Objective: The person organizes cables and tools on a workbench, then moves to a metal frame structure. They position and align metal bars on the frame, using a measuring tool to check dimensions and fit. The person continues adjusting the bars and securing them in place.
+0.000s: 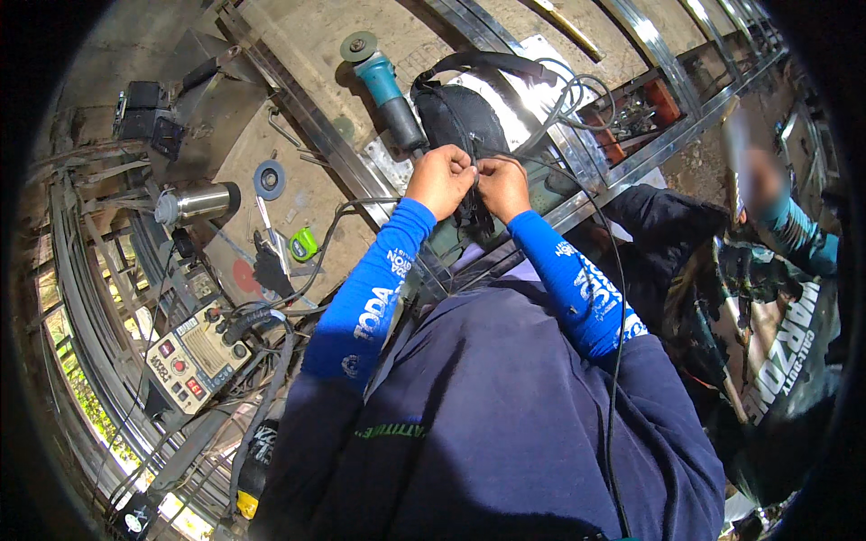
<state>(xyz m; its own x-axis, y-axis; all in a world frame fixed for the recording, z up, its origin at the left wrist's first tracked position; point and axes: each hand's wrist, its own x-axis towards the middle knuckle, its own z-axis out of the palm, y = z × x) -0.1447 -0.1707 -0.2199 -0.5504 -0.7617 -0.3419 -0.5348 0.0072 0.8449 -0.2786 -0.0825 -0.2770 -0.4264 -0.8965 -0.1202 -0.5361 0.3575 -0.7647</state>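
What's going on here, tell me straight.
A person has the left hand and right hand close together at the near end of a black bag; what exactly they pinch is too small to tell. A teal angle grinder lies beside the bag. A green tape measure lies farther left, and another person's sleeved arm shows at right.

Parts of your view are covered, blurred or cut off.
Your fingers hide whatever your left hand (pixel 439 183) and right hand (pixel 502 187) meet around at the black bag (pixel 465 117); a co-worker (pixel 767 352) is partly blurred, and the steel tubes (pixel 642 41) run past the upper edge.
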